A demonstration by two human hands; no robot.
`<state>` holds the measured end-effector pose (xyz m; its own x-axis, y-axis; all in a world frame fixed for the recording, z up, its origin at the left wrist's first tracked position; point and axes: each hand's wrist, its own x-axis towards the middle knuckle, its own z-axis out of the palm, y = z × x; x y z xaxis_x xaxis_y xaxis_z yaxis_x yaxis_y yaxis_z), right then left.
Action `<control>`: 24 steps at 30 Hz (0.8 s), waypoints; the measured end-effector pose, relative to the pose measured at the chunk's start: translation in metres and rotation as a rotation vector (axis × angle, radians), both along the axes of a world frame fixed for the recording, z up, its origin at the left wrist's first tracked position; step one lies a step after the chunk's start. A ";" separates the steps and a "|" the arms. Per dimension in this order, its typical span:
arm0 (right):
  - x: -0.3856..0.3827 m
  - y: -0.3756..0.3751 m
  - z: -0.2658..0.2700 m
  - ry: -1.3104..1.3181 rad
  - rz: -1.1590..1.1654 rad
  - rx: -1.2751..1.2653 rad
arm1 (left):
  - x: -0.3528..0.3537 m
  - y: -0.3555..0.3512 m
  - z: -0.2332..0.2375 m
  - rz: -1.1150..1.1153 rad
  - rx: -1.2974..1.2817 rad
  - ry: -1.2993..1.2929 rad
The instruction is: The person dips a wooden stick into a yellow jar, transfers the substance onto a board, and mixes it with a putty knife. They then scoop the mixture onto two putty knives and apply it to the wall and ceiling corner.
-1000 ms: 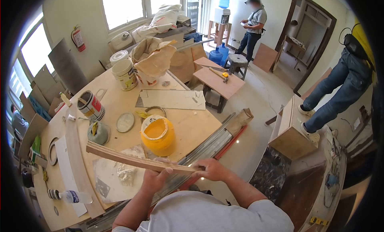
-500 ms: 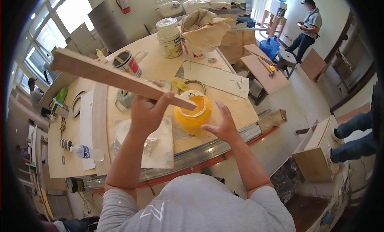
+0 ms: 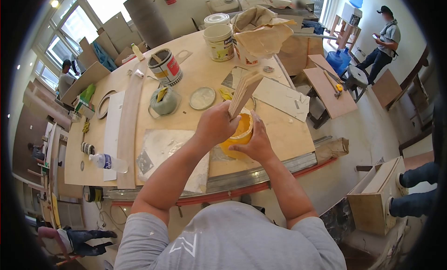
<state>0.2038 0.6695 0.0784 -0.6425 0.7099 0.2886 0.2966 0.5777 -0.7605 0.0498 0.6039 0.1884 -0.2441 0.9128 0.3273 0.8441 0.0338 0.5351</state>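
In my left hand (image 3: 215, 125) is a flat plywood strip (image 3: 244, 94), its layered edge showing and its upper end leaning away to the right. Its lower part sits over the mouth of a yellow plastic tub (image 3: 240, 129); my hand hides whether the end dips inside. My right hand (image 3: 259, 140) is wrapped round the tub's right side, thumb across the front. Yellowish material coats the inside of the tub. Left of my hands lies a whitish, smeared board (image 3: 174, 153). A round lid (image 3: 202, 98) rests flat beyond my left hand.
A paint can (image 3: 166, 69), a white bucket (image 3: 219, 42) and a crumpled paper sack (image 3: 260, 30) stand farther back on the plywood tabletop (image 3: 186, 118). A water bottle (image 3: 108, 163) lies at left. Metal channels (image 3: 260, 173) run along the near edge. A person (image 3: 385, 39) stands at back right.
My left hand has swung the strip from lying slanted leftward to upright over the tub. My right hand has closed onto the tub's side. The view has shifted slightly left.
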 end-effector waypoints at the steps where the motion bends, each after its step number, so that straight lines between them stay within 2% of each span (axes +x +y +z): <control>1: 0.000 0.000 -0.001 0.004 0.002 0.009 | 0.002 0.005 0.000 0.031 -0.044 0.008; 5: 0.001 0.001 0.000 0.004 0.005 0.027 | 0.010 0.019 -0.006 0.067 -0.129 0.055; 8: 0.002 0.001 0.001 0.022 0.019 0.013 | 0.010 0.023 -0.003 0.105 -0.196 -0.050; 11: 0.003 0.000 0.001 0.026 0.022 0.017 | 0.008 0.024 -0.008 0.069 -0.163 -0.047; 14: 0.004 0.002 0.002 0.020 0.021 0.022 | -0.005 0.026 -0.009 0.222 -0.273 -0.329; 17: 0.004 0.003 0.007 0.024 0.025 -0.003 | -0.016 0.015 -0.002 0.308 -0.189 -0.804; 20: 0.002 0.004 0.005 0.035 0.017 -0.029 | -0.025 0.000 -0.008 0.379 -0.035 -1.039; 24: 0.001 0.002 0.003 0.047 0.003 -0.046 | -0.036 -0.020 -0.010 0.461 0.118 -1.194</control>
